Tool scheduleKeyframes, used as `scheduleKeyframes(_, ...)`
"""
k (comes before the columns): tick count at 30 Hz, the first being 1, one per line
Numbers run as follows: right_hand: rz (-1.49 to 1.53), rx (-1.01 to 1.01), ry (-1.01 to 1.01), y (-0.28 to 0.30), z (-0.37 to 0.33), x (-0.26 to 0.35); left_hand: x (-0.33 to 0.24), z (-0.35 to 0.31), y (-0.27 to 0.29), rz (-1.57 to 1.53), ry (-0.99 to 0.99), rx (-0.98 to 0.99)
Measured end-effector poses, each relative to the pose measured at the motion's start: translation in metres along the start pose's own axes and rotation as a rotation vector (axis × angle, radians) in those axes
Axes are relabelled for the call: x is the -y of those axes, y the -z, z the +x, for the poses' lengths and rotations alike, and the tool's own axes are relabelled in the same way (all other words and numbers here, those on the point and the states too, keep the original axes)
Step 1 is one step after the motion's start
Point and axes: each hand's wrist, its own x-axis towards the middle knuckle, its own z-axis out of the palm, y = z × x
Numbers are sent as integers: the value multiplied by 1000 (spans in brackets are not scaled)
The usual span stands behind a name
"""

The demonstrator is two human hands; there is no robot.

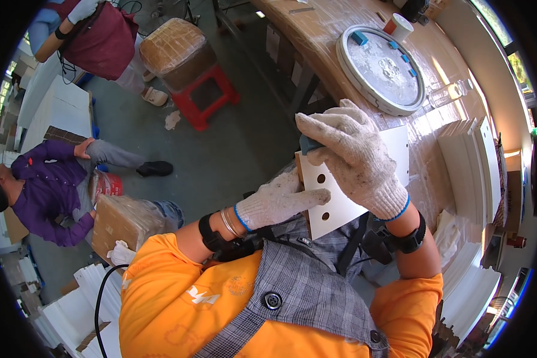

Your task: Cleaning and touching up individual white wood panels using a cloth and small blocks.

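A white flat panel (346, 206) with small round holes is held up in front of my chest. My left hand (280, 200), in a white knit glove, grips the panel's left edge. Over the panel's upper edge lies my right hand (352, 152), also gloved, pressing a small dark blue-grey block (307, 143) against the board's top corner. Most of that block is hidden under my fingers.
A wooden bench (334, 42) carries a round grey tray (380, 67) with blue blocks and a white cup (400, 25). White panels (468, 167) are stacked at right. A red stool (206, 98) stands on the floor. A seated person in purple (48, 191) and a standing person (95, 36) are at left.
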Motion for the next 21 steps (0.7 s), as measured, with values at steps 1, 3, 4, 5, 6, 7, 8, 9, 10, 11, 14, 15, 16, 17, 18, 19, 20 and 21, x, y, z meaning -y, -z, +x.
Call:
scheduleKeyframes(1,4,34,19,-1,1,0,-2,0,1,105,49,-24)
scheduleKeyframes(3,3,68,40,-1,0,-4,-2,2,1,49,41,-2)
scheduleKeyframes(4,-70,53,16,2,-5,-8,-1,2,1,-7,37,14)
scheduleKeyframes(5,-144,37,-6,5,-8,-12,1,2,0,-6,33,6)
scheduleKeyframes(6,-115,39,-52,7,-11,-16,4,3,-1,-70,-3,11)
scheduleKeyframes(7,-106,33,-33,6,-7,-12,6,2,-1,-128,-36,5)
scheduleKeyframes(8,-94,41,-41,6,-3,-4,7,1,1,-120,-38,-20)
scheduleKeyframes(9,-81,48,-45,7,2,4,6,0,2,-20,-37,-10)
scheduleKeyframes(10,-52,69,-54,8,9,17,2,-3,5,89,-37,-15)
scheduleKeyframes(11,-52,89,-40,8,11,22,0,-4,5,56,-82,-20)
scheduleKeyframes(14,-93,82,-58,3,10,25,23,8,-1,0,-129,16)
scheduleKeyframes(15,-117,78,-81,5,7,24,29,12,-2,21,-175,22)
scheduleKeyframes(16,-147,63,-77,8,3,20,24,8,-2,-65,-90,66)
scheduleKeyframes(17,-184,52,-83,11,1,21,18,4,-4,-160,-10,121)
scheduleKeyframes(18,-182,34,-69,12,6,25,24,6,-4,-101,-42,82)
scheduleKeyframes(19,-180,27,-48,11,6,28,20,2,-5,-104,-100,59)
scheduleKeyframes(20,-134,20,-59,10,6,31,15,0,-2,-68,-94,63)
scheduleKeyframes(21,-89,15,-74,9,6,33,9,-3,0,-34,-87,70)
